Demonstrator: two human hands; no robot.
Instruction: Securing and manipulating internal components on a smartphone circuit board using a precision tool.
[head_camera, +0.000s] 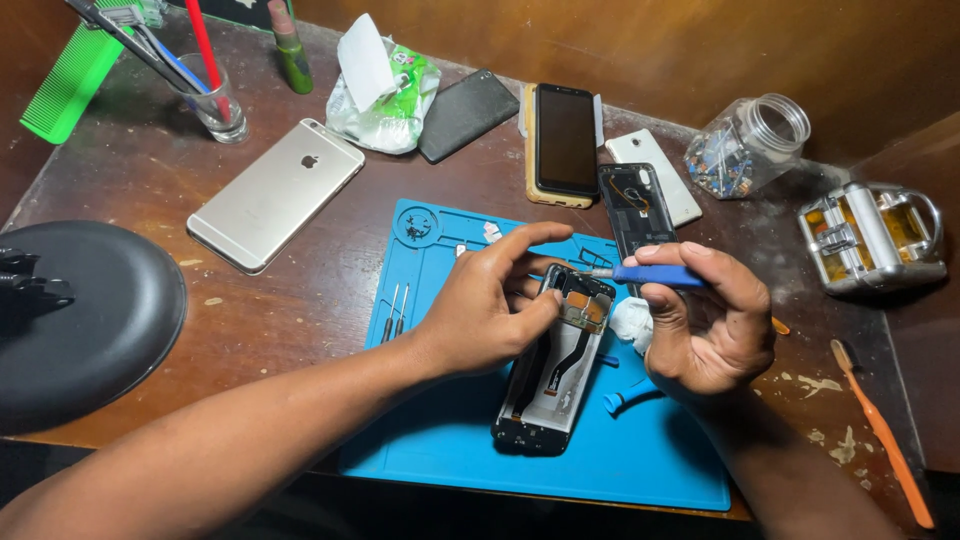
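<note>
1. At the far left a black round lamp base (90, 320) sits on my desk (300, 290), cut off by the frame edge, so I cannot tell what it carries.
2. My left hand (485, 310) steadies the opened phone (553, 365) on the blue mat (450, 430); thumb and fingers (520, 238) curl around its upper end, closed on the frame.
3. My right hand (705, 325) grips a blue screwdriver (655, 276), fingers wrapped tight, tip touching the phone's top edge.
4. Risk, as I judge it: if the tip slips it could scratch the board or nick the black ribbon cables just below; a loosened screw could roll off the mat and vanish.
5. The exact screw under the tip is too small to make out, and my palm hides part of a white lump (632, 322) beside the phone.
6. At the right edge an orange toothbrush (885, 440) lies on the desk.
</note>
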